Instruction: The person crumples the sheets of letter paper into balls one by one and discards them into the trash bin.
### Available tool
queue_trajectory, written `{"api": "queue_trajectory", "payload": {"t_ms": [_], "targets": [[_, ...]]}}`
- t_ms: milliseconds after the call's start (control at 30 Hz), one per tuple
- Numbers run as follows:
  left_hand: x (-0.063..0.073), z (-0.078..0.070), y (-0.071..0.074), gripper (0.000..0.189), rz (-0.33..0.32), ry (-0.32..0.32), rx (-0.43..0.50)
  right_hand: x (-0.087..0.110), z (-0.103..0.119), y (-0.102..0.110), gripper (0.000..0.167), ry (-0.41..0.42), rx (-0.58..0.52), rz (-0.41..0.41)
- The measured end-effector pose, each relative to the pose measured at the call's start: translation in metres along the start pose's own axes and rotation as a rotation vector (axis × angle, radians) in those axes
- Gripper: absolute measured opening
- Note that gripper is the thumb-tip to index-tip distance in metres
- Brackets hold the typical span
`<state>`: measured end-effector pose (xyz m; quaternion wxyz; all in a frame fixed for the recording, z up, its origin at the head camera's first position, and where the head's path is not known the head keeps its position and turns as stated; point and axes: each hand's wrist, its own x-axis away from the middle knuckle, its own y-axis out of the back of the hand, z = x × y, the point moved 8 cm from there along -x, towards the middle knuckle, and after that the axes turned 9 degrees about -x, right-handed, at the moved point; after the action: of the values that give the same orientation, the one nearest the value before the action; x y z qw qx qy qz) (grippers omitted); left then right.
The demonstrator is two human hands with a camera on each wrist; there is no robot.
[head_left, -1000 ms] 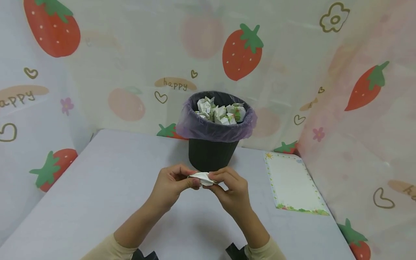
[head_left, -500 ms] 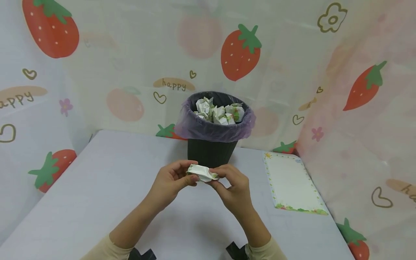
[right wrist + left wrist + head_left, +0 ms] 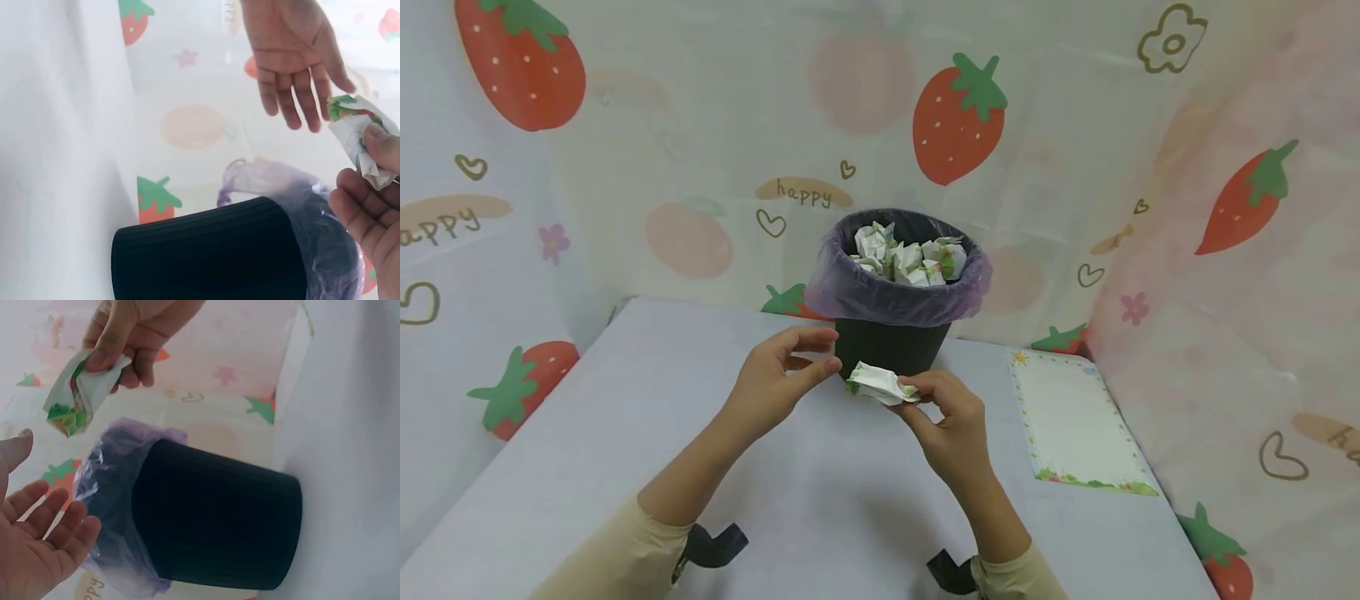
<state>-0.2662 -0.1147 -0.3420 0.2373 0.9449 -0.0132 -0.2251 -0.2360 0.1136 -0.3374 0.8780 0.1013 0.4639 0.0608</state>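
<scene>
A folded piece of white paper (image 3: 877, 383) with green and red print is pinched between the thumb and fingers of my right hand (image 3: 953, 423), in front of the bin. My left hand (image 3: 772, 379) is just left of the paper, its fingers extended and apart from it. The left wrist view shows that gap between the left fingers (image 3: 53, 515) and the paper (image 3: 78, 394). Behind both hands stands a black trash bin (image 3: 887, 343), lined with a purple plastic bag (image 3: 895, 307). Several crumpled papers (image 3: 917, 262) lie inside the bin near its rim.
A flat sheet of paper (image 3: 1078, 417) with a printed flowery border lies on the right of the white table (image 3: 625, 433). Strawberry-patterned curtains (image 3: 715, 108) enclose the table at the back and both sides.
My left hand has let go of the folded paper and moved up and left. The right hand keeps its pinch, and the paper has risen slightly toward the bin.
</scene>
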Motion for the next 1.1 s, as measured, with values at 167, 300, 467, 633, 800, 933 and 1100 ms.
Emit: {"api": "queue_trajectory", "payload": {"t_ms": [167, 300, 467, 633, 800, 933, 1100], "targets": [[-0.023, -0.009, 0.013, 0.046, -0.062, -0.084, -0.047, -0.001, 0.000, 0.005, 0.034, -0.006, 0.003, -0.012], [-0.040, -0.013, 0.020, 0.051, -0.079, -0.091, -0.086, -0.003, 0.000, 0.007, 0.033, -0.010, -0.004, -0.016], [-0.066, -0.013, 0.029, 0.061, -0.095, -0.063, -0.153, -0.005, -0.001, 0.009, 0.033, -0.015, 0.000, -0.015], [-0.099, -0.011, 0.029, 0.071, -0.080, -0.063, -0.196, -0.005, -0.001, 0.010, 0.032, -0.018, -0.007, -0.016], [-0.125, -0.003, 0.022, 0.083, -0.022, -0.040, -0.228, -0.003, -0.004, 0.010, 0.033, -0.033, -0.004, -0.014], [-0.141, 0.003, 0.015, 0.090, 0.014, -0.018, -0.273, -0.003, -0.005, 0.011, 0.033, -0.038, -0.008, -0.014], [-0.153, 0.011, 0.009, 0.095, 0.032, 0.016, -0.292, -0.003, -0.005, 0.010, 0.032, -0.032, -0.022, -0.014]]}}
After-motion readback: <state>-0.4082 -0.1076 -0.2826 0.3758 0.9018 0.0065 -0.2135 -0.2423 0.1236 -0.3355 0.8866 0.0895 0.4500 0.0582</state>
